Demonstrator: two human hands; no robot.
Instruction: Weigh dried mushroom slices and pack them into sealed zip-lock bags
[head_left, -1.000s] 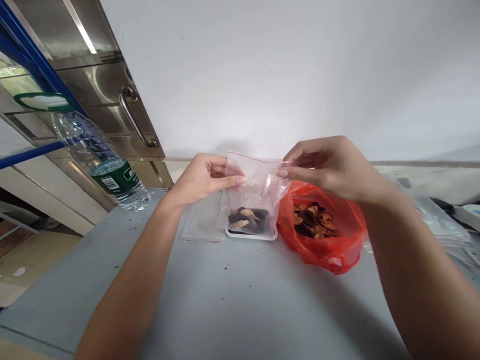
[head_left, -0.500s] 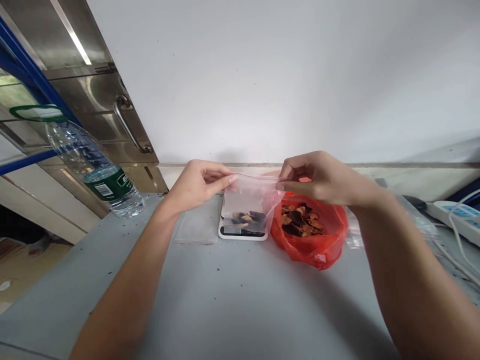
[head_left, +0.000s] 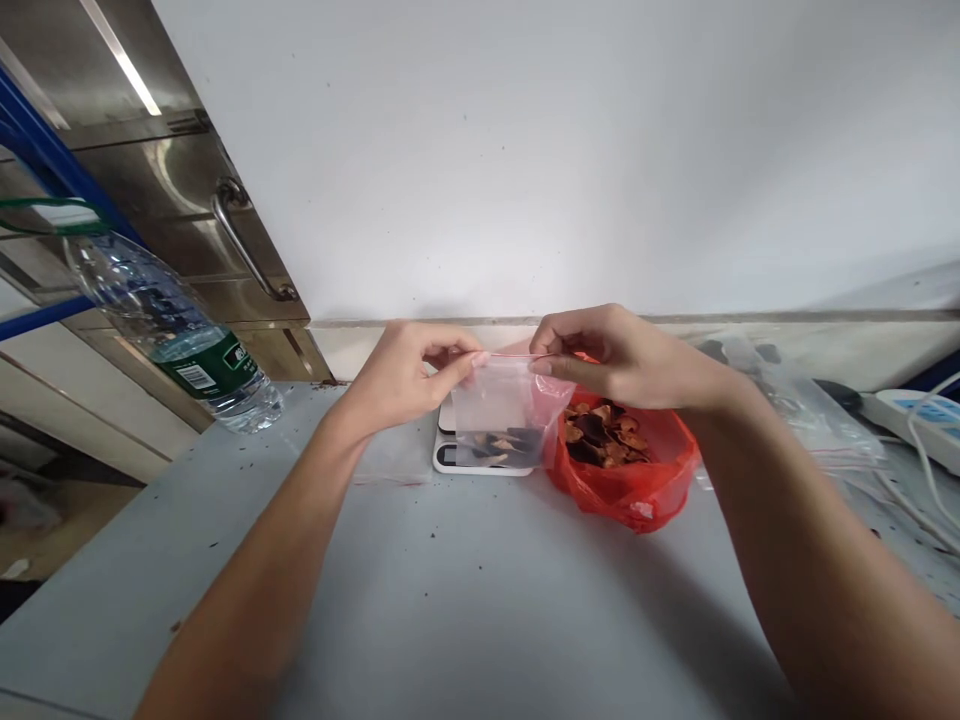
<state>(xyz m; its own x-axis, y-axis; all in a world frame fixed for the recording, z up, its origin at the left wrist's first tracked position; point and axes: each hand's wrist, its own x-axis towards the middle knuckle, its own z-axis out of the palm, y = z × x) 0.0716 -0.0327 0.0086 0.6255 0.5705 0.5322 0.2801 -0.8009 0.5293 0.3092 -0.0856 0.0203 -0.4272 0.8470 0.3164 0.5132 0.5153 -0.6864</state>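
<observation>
A clear zip-lock bag (head_left: 499, 400) with a red line along its top hangs between my two hands, with several dark and pale dried slices at its bottom. My left hand (head_left: 412, 372) pinches the left end of the bag's top edge. Farther right along the same edge, my right hand (head_left: 607, 358) pinches with thumb and fingers. Behind and under the bag is a white kitchen scale (head_left: 444, 458), partly covered by it. Just below my right hand stands an open red plastic bag (head_left: 660, 480) holding brown dried slices (head_left: 606, 436).
Another flat clear bag (head_left: 394, 458) lies left of the scale. A large water bottle (head_left: 214, 365) stands at the table's left. More clear bags (head_left: 810, 410), a white device (head_left: 915, 420) and cables lie at the right. A white wall (head_left: 480, 170) rises behind the table.
My right hand has slid left along the bag's top edge, nearer to my left hand. The view has shifted slightly, and more of the clear bags at the right shows.
</observation>
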